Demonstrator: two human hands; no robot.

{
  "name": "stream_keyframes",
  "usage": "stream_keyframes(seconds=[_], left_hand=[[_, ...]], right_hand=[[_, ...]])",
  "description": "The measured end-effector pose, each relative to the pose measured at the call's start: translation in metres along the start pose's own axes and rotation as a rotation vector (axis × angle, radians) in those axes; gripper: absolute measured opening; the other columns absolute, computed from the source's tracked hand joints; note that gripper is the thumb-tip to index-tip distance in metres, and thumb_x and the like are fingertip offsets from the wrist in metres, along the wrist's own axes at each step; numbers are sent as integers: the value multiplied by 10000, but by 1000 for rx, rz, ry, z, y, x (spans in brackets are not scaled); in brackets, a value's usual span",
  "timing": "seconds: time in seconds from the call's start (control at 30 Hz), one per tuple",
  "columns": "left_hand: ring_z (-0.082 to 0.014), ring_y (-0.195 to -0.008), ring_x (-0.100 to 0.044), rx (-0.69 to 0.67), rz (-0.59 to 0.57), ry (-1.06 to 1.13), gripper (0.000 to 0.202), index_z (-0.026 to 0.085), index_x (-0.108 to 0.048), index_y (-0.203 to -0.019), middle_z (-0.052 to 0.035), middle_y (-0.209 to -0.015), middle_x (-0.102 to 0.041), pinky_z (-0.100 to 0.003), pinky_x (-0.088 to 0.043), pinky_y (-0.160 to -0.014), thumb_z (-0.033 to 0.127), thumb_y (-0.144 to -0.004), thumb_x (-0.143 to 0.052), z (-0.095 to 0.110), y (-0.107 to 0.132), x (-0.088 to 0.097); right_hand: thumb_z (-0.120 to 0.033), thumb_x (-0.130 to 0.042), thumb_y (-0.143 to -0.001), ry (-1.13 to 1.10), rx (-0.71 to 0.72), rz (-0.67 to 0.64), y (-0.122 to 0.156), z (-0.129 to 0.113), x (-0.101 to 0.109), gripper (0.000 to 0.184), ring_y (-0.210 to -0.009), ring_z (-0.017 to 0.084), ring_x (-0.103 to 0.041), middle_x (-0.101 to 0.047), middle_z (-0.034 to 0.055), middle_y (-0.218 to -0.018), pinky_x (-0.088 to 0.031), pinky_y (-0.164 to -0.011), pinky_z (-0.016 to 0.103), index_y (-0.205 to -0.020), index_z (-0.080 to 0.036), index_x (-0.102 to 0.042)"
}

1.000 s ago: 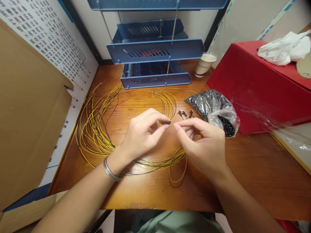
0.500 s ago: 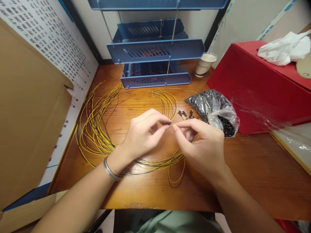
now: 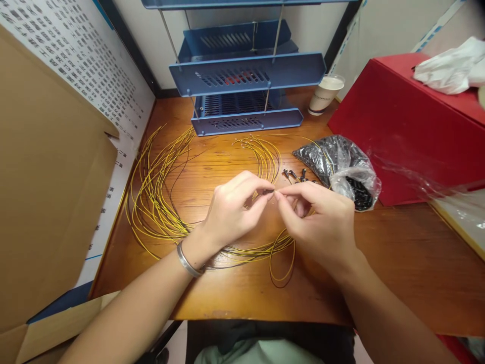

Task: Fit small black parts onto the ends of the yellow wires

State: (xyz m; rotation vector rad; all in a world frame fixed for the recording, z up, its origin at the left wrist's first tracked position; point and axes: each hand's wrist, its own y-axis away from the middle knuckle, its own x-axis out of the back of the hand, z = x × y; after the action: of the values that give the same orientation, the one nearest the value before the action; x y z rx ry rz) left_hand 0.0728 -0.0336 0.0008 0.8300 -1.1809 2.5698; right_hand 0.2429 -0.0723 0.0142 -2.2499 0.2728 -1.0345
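"What sits closest to the near edge of the bench [image 3: 235,304]?"

"A loop of the yellow-and-black wires [image 3: 180,228]; the bundle runs past the left wrist, which wears a metal bracelet [image 3: 187,261], then curves up beside the bench's left edge."

"And the fingers?"

"Both hands meet over the middle; the left hand [image 3: 237,205] pinches a small black part [image 3: 268,191] between thumb and forefinger; the right hand [image 3: 322,215] has thumb and forefinger pressed together just beside it, though whether they grip a wire end is too small to tell."

"Farther off?"

"Several black-tipped pieces [image 3: 293,175] lie just beyond the right hand; then a clear bag of black parts [image 3: 316,157], touching or nearly touching a red box [image 3: 397,131] toward the right edge; at the far edge, a blue rack [image 3: 246,122] and a paper cup [image 3: 326,96]."
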Motion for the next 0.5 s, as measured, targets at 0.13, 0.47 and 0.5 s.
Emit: stream_keyframes(seconds=[0.13, 0.47, 0.5], left_hand=[[-103, -707, -645, 12, 14, -68, 91, 136, -703, -972, -29, -850, -723, -206, -507, -661, 154, -891, -667, 1, 4, -4], [-64, -538, -643, -90, 87, -175, 94, 132, -705, -956, 11, -812, -773, -167, -489, -573, 179, -874, -708, 1, 4, -2], [-63, -535, -643, -94, 86, -185, 94, 134, -707, -957, 13, -806, -773, -166, -489, -576, 184, -877, -706, 0, 3, 0]], right_hand=[[-117, -668, -816, 12, 29, 15, -1, 4, -2, 73, -491, 60, -454, -583, -40, -598, -379, -507, 216, -753, -155, -665], [-104, -647, -837, -15, 41, 13, 0, -1, -1, 75, -504, 55, -462, -579, -43, -612, -389, -519, 209, -791, -157, -672], [-108, -647, -840, -21, 33, 15, 0, -2, -1, 73, -501, 55, -459, -581, -43, -614, -386, -515, 210, -792, -156, -675]])
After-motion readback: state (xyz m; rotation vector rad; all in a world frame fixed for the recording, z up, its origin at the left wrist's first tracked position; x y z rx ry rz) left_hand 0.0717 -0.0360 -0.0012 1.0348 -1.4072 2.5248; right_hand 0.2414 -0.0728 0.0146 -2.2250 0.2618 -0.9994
